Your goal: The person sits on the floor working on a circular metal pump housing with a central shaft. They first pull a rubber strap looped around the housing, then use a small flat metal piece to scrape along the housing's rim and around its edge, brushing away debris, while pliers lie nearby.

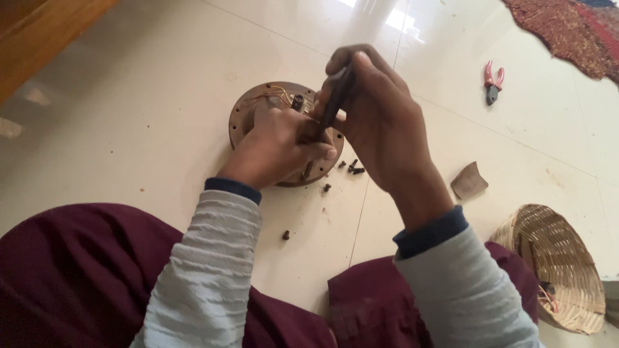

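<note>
Right hand (380,122) grips a dark screwdriver (332,106), tip down into a round brown motor plate (248,113) on the floor. Left hand (277,145) closed over the plate w/ copper wires (277,93). Loose screws (353,167) just beside; red pliers (493,80) & wicker basket (558,264) well apart.

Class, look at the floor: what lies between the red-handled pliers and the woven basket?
In the head view, a brown shard-like piece lies between the pliers and the basket; otherwise bare tile.

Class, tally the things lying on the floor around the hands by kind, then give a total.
Round brown metal disc: 1
Red-handled pliers: 1
Woven basket: 1
Brown shard: 1
Small dark screws: about 6, too small for a sure count
Total: about 10
</note>
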